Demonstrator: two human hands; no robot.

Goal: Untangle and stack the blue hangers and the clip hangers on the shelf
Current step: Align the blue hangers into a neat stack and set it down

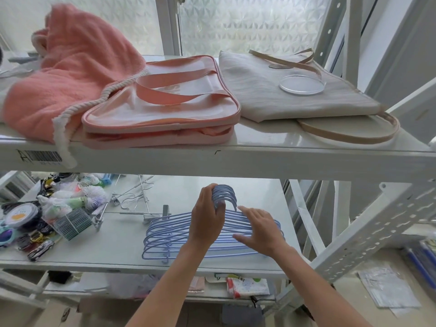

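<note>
Several blue hangers [165,237] lie stacked together on the middle shelf [122,237], their hooks bunched at the far side. My left hand [207,218] grips the bunch of blue hooks [226,193], fingers curled round them. My right hand [259,230] lies flat with spread fingers on the right shoulders of the stack. Metal clip hangers [136,201] lie tangled behind and to the left of the blue stack, one clip [165,211] touching its far edge.
The upper shelf [259,159] overhangs the work area and carries a pink towel [70,74], a pink bag [160,107] and a beige bag [283,90]. Small clutter [47,220] fills the middle shelf's left. A perforated white upright [377,227] stands at right.
</note>
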